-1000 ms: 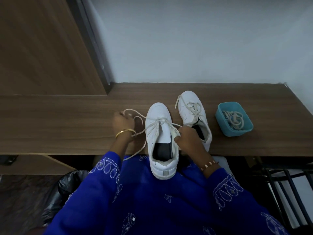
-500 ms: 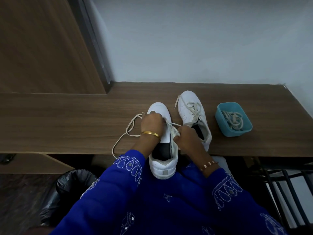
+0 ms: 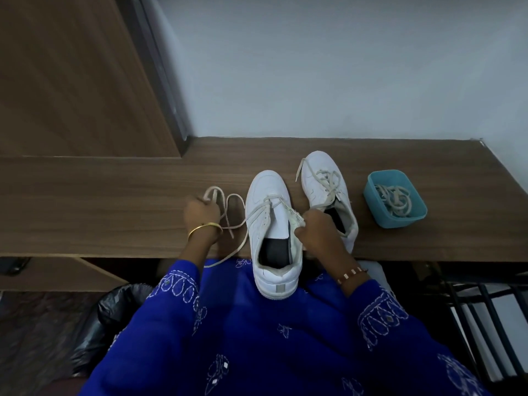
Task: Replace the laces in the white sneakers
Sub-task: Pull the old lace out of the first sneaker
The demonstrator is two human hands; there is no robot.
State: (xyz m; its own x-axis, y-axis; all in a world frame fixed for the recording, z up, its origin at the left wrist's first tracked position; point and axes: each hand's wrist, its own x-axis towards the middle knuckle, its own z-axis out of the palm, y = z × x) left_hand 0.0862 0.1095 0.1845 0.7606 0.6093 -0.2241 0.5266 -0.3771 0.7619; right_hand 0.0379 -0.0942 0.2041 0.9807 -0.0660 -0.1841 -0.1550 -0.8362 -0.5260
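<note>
1. Two white sneakers are on the wooden table: the near sneaker straddles the front edge, heel overhanging onto the lap; the far sneaker stands just to its right, farther back.
2. Left hand, out to the left of the near sneaker, clenches the lace, which loops past its fingers and trails over the front edge.
3. Right hand pinches the near sneaker's right eyelet flap.
4. A blue tub holding coiled laces sits toward the table's right end.
</note>
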